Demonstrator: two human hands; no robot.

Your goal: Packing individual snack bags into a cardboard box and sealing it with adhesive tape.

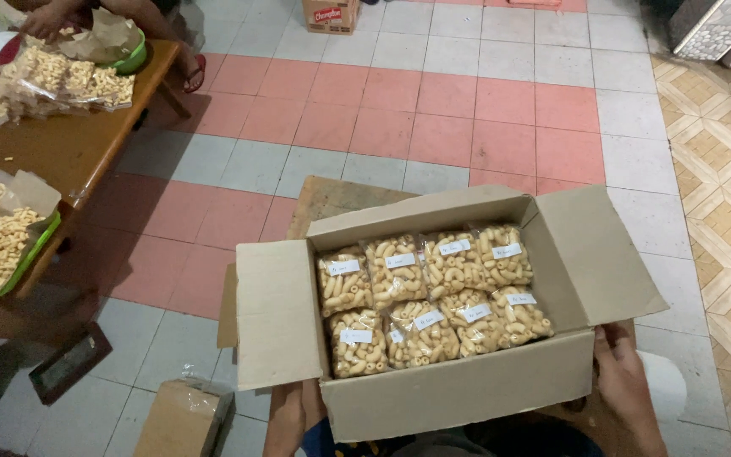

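Note:
An open cardboard box sits in front of me with its four flaps spread out. Inside it lie several clear snack bags of pale curled crackers, each with a small white label, packed in two rows. My left hand is under the box's near left corner, partly hidden by the flap. My right hand grips the near right corner by the right flap. The box rests over a low wooden stand.
A brown wooden table at left carries more snack bags, green trays lined with paper and loose crackers. Another person's hand and foot are at its far end. A small cardboard box lies on the tiled floor.

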